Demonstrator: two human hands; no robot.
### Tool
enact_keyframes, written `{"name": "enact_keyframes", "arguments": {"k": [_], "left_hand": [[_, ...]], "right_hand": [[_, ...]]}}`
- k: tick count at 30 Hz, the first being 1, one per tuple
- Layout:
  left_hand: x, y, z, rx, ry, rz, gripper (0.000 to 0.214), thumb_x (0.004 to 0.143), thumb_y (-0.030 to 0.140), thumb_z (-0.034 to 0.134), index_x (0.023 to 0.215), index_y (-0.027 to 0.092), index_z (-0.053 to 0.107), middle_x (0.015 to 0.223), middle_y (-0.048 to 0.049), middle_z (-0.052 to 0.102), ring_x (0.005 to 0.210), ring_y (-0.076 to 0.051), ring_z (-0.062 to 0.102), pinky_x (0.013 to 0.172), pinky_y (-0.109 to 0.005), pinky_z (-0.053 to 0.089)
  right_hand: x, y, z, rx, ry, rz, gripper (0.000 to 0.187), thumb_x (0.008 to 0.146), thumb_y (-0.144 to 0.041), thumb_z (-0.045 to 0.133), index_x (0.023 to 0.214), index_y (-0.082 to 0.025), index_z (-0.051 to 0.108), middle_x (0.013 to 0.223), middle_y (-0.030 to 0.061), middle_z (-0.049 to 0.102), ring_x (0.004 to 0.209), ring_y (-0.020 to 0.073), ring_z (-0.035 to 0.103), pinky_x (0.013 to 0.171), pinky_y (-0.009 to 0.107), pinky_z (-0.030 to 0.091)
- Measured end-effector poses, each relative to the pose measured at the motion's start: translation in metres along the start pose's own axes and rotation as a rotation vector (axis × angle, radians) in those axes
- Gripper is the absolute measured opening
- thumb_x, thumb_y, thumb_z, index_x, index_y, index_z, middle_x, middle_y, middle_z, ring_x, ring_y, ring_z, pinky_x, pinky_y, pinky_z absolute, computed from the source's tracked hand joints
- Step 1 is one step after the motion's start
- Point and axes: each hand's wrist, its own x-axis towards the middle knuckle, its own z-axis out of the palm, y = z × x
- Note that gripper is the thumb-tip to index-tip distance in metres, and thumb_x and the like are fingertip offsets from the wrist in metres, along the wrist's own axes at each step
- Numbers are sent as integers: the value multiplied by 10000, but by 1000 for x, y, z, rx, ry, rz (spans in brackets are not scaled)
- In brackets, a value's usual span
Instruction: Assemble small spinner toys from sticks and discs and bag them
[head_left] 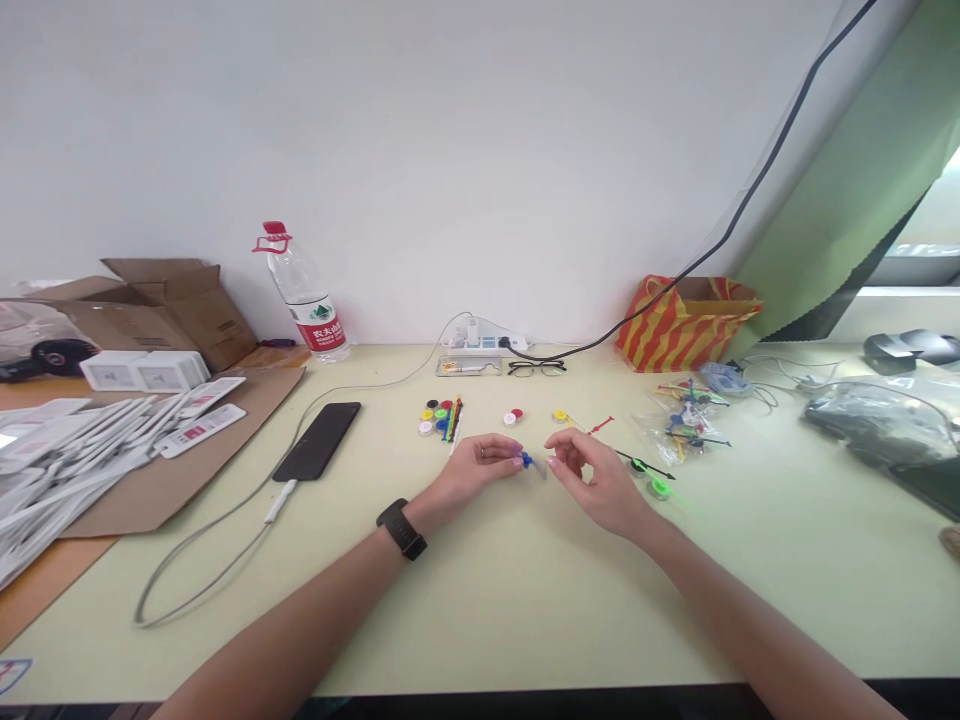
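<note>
My left hand [484,465], with a dark watch on its wrist, pinches a small blue plastic piece [528,460] between thumb and fingers. A blurred translucent part sticks out from it to the lower right. Just to the right, my right hand [596,478] is half curled, its thumb and index fingertips apart and nothing visible between them. Beyond the hands lie red and white discs [513,417] and a yellow disc [559,416] beside a red arrow-tipped stick [602,425]. Close to my right hand rest a green disc [658,488] and a black arrow-tipped stick [660,468].
Coloured discs and sticks [451,420] lie left of centre. Further left are a black phone [318,442] on a cable and a water bottle [315,315]. Glasses [536,369] and a power strip [480,343] sit by the wall. Bagged pieces [686,425] and a striped bag [675,330] are right.
</note>
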Motion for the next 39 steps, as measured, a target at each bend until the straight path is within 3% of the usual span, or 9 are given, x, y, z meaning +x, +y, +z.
{"name": "enact_keyframes", "arguments": {"k": [9,14,18,22,26,30,32,35,39], "left_hand": [[-2,2,2,44,-16,-13,436,720,405,911,1037,151,752,1084,-140,790,1038,-259,743,1019,-419,541],[-5,6,1,-2,-177,-9,482,775,413,874,1160,166,722,1184,-162,770,1110,-294,734,1029,-448,531],[-5,7,0,-15,-235,2,479,817,427,837,1210,175,726,1232,-154,755,1179,-301,705,1086,-453,495],[-4,7,1,-37,-138,10,455,846,469,801,1177,162,745,1281,-146,730,1204,-282,687,1107,-432,491],[-4,6,0,-34,-118,-41,439,849,476,800,1152,162,750,1276,-159,726,1162,-278,701,1067,-434,514],[-3,5,-2,-39,-116,-58,409,852,452,804,1143,169,748,1249,-156,737,1117,-257,709,1038,-421,522],[-3,6,-2,-65,-103,-68,397,846,438,812,1127,164,748,1214,-155,748,1083,-243,712,1017,-410,528],[-3,6,-2,-99,-88,-81,387,833,420,824,1103,153,749,1168,-156,757,1031,-226,712,986,-392,533],[-2,7,-3,-95,-88,-90,370,832,407,824,1089,151,751,1121,-146,762,982,-207,707,960,-376,531]], "right_hand": [[-1,4,3,-88,-47,-28,106,981,-278,554,1067,-251,611,886,33,643,760,192,592,672,333,502],[-3,7,6,-131,-174,-122,200,956,-190,583,1135,-267,627,1108,52,690,1003,219,631,885,383,512],[-3,9,7,-169,-229,-145,157,957,-167,577,1065,-255,650,1039,42,714,1006,228,638,892,393,505],[-1,11,3,-217,-151,-140,124,972,-205,564,1043,-251,654,981,48,713,921,230,645,846,392,506],[7,17,-17,-319,56,-132,102,966,-253,564,1007,-243,657,943,64,703,901,243,644,835,392,497],[17,34,-50,-484,325,-22,110,918,-314,597,922,-227,665,840,54,688,726,221,587,704,363,463],[20,44,-66,-565,384,45,133,892,-340,608,873,-221,666,800,51,684,679,212,569,669,353,440],[18,57,-80,-675,354,174,142,863,-337,614,797,-220,661,762,54,697,676,217,599,646,343,412],[10,70,-84,-799,165,406,144,846,-281,603,725,-225,659,734,64,712,674,233,627,595,332,366]]}}
